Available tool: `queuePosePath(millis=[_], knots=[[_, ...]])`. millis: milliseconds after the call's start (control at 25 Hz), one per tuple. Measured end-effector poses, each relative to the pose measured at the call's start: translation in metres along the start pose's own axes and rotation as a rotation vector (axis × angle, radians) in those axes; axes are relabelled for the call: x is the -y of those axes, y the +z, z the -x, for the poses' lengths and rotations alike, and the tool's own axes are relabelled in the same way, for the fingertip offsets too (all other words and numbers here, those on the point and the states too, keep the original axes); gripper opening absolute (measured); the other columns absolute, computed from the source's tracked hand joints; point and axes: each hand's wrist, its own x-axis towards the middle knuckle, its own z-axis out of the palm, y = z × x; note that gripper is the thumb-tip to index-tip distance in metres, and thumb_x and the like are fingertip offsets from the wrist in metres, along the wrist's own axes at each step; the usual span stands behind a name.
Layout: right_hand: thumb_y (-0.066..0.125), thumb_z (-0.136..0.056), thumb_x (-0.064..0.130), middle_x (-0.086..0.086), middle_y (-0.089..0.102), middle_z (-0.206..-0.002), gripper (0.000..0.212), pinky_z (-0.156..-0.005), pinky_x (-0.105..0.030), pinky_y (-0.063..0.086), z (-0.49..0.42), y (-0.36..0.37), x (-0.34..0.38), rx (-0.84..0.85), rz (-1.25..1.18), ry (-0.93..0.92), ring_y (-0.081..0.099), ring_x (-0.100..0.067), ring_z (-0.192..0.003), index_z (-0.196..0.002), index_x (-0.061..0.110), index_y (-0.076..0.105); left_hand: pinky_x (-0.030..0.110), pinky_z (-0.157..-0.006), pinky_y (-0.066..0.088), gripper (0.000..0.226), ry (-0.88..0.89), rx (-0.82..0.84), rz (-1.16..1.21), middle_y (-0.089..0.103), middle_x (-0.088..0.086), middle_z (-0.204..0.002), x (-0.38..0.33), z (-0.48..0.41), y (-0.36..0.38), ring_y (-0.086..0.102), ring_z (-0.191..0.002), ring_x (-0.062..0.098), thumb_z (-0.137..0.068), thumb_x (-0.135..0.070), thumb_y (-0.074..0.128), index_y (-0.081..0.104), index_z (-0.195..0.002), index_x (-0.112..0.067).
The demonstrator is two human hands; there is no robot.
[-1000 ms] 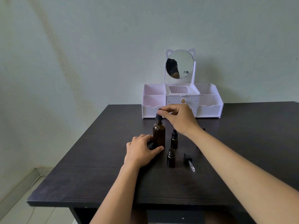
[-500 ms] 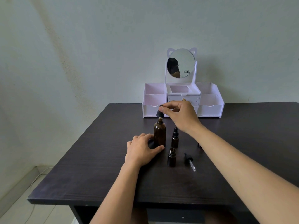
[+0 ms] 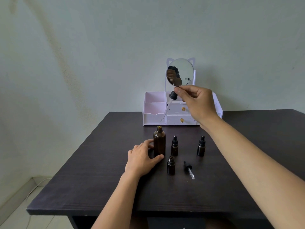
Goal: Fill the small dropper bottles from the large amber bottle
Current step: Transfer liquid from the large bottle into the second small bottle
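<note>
One large amber bottle [image 3: 159,142] stands uncapped on the table [image 3: 99,179], its base gripped by the left hand [image 3: 142,160]. Right of that grip stand three small bottles: the open bottle [image 3: 171,166] just by the thumb, the near capped bottle [image 3: 174,147] and the far capped bottle [image 3: 201,147]. One loose dropper [image 3: 189,169] lies beyond the open one. High above, the right hand [image 3: 197,103] pinches one long dropper [image 3: 172,96] by its cap, pipette slanting down.

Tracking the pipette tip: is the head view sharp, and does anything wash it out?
Head view: sharp, soft even light, no harsh glare; the clear pipette of the held dropper nearly vanishes against the white organizer; the small bottles blend into the dark table; wide-angle bending toward the edges.
</note>
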Motion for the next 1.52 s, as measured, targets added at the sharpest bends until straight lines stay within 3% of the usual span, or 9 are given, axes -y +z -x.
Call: queuePosePath(millis=[160, 280, 400, 560, 720, 920, 1200, 1520], knots=[[0.074, -0.09, 0.025, 0.012, 0.073, -0.081, 0.014, -0.056, -0.01, 0.047, 0.008, -0.022, 0.011, -0.039, -0.049, 0.049, 0.061, 0.009, -0.061, -0.102, 0.019, 0.076, 0.031, -0.089, 0.043, 0.05, -0.077, -0.061, 0.292, 0.056, -0.009, -0.107, -0.001, 0.011, -0.001, 0.056, -0.1, 0.012, -0.082, -0.035, 0.077, 0.038, -0.113, -0.025], [0.075, -0.089, 0.026, 0.017, 0.073, -0.075, 0.009, -0.058, -0.008, 0.046, 0.022, -0.037, 0.01, -0.051, -0.078, 0.086, 0.06, 0.006, -0.06, -0.097, 0.023, 0.076, 0.029, -0.083, 0.046, 0.023, -0.08, -0.007, 0.312, 0.061, -0.009, -0.096, -0.005, 0.022, -0.005, 0.059, -0.094, 0.016, -0.081, -0.018, 0.068, 0.052, -0.096, -0.025], [0.075, -0.089, 0.026, 0.019, 0.072, -0.069, 0.007, -0.059, -0.009, 0.047, 0.038, -0.047, 0.006, -0.043, -0.096, 0.133, 0.058, 0.005, -0.059, -0.096, 0.023, 0.076, 0.034, -0.101, 0.044, 0.027, -0.004, 0.143, 0.252, 0.066, -0.018, -0.103, -0.017, 0.031, -0.011, 0.059, -0.106, 0.011, -0.067, -0.029, 0.058, 0.064, -0.092, -0.038], [0.076, -0.087, 0.028, 0.018, 0.072, -0.07, 0.004, -0.064, -0.012, 0.047, 0.057, -0.053, -0.004, -0.014, -0.09, 0.18, 0.056, 0.002, -0.062, -0.091, 0.027, 0.077, 0.037, -0.117, 0.021, 0.057, 0.117, 0.223, 0.087, 0.057, -0.015, -0.132, -0.027, 0.042, -0.007, 0.043, -0.13, 0.013, -0.065, -0.05, 0.059, 0.066, -0.12, -0.038], [0.075, -0.089, 0.022, 0.02, 0.074, -0.072, 0.012, -0.062, -0.007, 0.047, 0.072, -0.05, -0.009, 0.008, -0.095, 0.199, 0.062, 0.009, -0.064, -0.1, 0.017, 0.077, 0.035, -0.117, 0.016, 0.061, 0.145, 0.1, 0.034, 0.054, -0.02, -0.135, -0.022, 0.047, 0.004, 0.037, -0.133, 0.007, -0.077, -0.064, 0.069, 0.065, -0.128, -0.032], [0.075, -0.088, 0.019, 0.015, 0.075, -0.081, 0.011, -0.061, -0.006, 0.046, 0.08, -0.047, -0.015, 0.032, -0.098, 0.204, 0.063, 0.009, -0.065, -0.098, 0.017, 0.077, 0.038, -0.116, 0.021, 0.053, 0.178, 0.086, 0.007, 0.055, -0.026, -0.129, -0.019, 0.043, 0.007, 0.041, -0.129, 0.005, -0.077, -0.071, 0.062, 0.068, -0.121, -0.042], [0.073, -0.09, 0.018, 0.003, 0.076, -0.089, 0.02, -0.062, -0.005, 0.045, 0.084, -0.045, -0.023, 0.049, -0.079, 0.204, 0.063, 0.01, -0.064, -0.105, 0.006, 0.078, 0.038, -0.116, 0.022, 0.063, 0.199, 0.085, -0.009, 0.054, -0.028, -0.128, -0.016, 0.042, 0.011, 0.04, -0.129, 0.003, -0.071, -0.08, 0.052, 0.068, -0.121, -0.044], [0.074, -0.089, 0.02, 0.006, 0.076, -0.09, 0.018, -0.064, -0.004, 0.045, 0.084, -0.041, -0.024, 0.066, -0.053, 0.201, 0.065, 0.011, -0.069, -0.103, 0.009, 0.079, 0.039, -0.116, 0.02, 0.055, 0.19, 0.091, -0.011, 0.053, -0.026, -0.132, -0.016, 0.043, 0.008, 0.038, -0.131, 0.005, -0.079, -0.072, 0.059, 0.067, -0.124, -0.041]])
